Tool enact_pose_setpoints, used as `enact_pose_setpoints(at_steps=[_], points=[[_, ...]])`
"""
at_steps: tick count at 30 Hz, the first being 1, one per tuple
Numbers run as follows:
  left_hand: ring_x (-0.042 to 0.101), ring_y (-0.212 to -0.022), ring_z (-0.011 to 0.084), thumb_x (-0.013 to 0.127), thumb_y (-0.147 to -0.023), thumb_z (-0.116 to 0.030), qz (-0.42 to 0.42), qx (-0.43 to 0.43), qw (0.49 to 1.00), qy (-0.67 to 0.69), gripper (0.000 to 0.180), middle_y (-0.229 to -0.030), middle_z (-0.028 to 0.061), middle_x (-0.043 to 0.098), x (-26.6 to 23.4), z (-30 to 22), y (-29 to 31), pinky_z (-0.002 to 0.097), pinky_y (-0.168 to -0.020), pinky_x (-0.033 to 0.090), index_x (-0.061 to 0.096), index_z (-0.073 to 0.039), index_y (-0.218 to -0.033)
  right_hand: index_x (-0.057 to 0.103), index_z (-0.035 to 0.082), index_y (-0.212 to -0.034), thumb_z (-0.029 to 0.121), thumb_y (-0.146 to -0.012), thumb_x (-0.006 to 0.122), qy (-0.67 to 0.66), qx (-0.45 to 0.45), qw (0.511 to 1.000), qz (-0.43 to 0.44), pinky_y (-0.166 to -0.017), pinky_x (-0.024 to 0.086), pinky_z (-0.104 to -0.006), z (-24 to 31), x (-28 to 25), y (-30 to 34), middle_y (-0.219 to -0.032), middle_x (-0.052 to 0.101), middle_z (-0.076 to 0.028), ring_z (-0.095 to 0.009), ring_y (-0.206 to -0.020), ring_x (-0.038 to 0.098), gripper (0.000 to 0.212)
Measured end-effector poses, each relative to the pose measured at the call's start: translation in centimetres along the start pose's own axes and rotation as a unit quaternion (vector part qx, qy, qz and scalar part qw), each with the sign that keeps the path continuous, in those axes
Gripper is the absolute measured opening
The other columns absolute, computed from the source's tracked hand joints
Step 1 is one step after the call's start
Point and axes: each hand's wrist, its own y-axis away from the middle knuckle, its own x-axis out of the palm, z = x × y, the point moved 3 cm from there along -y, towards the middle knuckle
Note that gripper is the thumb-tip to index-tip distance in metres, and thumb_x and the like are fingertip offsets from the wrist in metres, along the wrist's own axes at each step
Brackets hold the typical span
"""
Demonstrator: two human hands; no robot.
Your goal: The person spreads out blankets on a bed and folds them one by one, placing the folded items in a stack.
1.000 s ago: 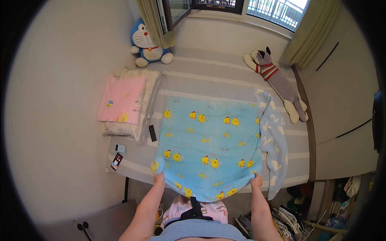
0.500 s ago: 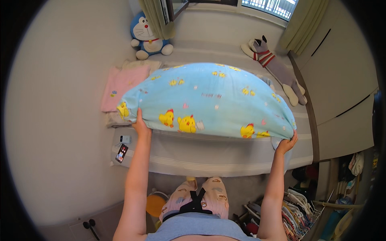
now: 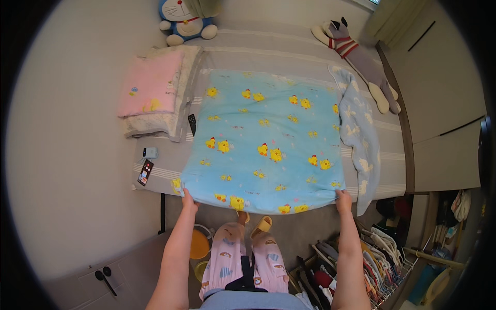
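A light blue blanket (image 3: 289, 132) printed with yellow chicks lies spread over the grey striped bed (image 3: 253, 41), its near edge hanging past the bed's front. My left hand (image 3: 189, 200) is closed on the blanket's near left corner. On the near right corner, my right hand (image 3: 343, 200) is closed too, with the cloth pinched in its fingers. To the right of the blanket lies a bunched blue-grey cover (image 3: 360, 139) with white shapes. Left of it are a pillow (image 3: 160, 126) and a folded pink cloth (image 3: 150, 85) on top.
A blue-and-white plush toy (image 3: 186, 23) and a long grey plush toy (image 3: 356, 57) sit at the back. A phone (image 3: 145, 172), a small pale-blue device (image 3: 150, 152) and a black remote (image 3: 192, 124) lie at left. A clothes rack (image 3: 380, 263) stands low right, an orange stool (image 3: 199, 244) low left.
The blanket, billowing in the air before, has come down flat on the bed. Both hands have moved lower and closer together, still gripping its corners. The view has tilted downward.
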Motion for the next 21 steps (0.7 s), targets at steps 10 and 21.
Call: enact_pose_setpoints(at_steps=[10,21], points=[[0.052,-0.094,0.0208,0.044,-0.086,-0.029,0.057,0.103,0.988,-0.095,0.040,-0.107,0.0076,0.050,4.3,5.0,1.4,0.0330,-0.074,0.045,0.038,-0.005,-0.117,0.055,0.005,-0.097,-0.008,-0.057,0.050,-0.051,-0.092,0.993,-0.061,-0.071,0.041,-0.0383,4.0,1.2,-2.0,-0.089,0.050,-0.014,-0.031,-0.083,0.049,0.042],[0.050,-0.091,0.0179,0.046,-0.084,-0.019,0.130,0.219,0.945,-0.206,0.035,-0.102,0.0101,0.052,8.9,10.6,-1.1,0.0283,-0.078,0.039,0.045,0.005,-0.109,0.042,-0.001,-0.113,0.030,-0.061,0.071,-0.360,0.258,0.880,-0.173,-0.084,0.037,-0.0371,4.5,14.7,-2.4,-0.105,0.049,-0.019,-0.033,-0.099,0.046,0.067]])
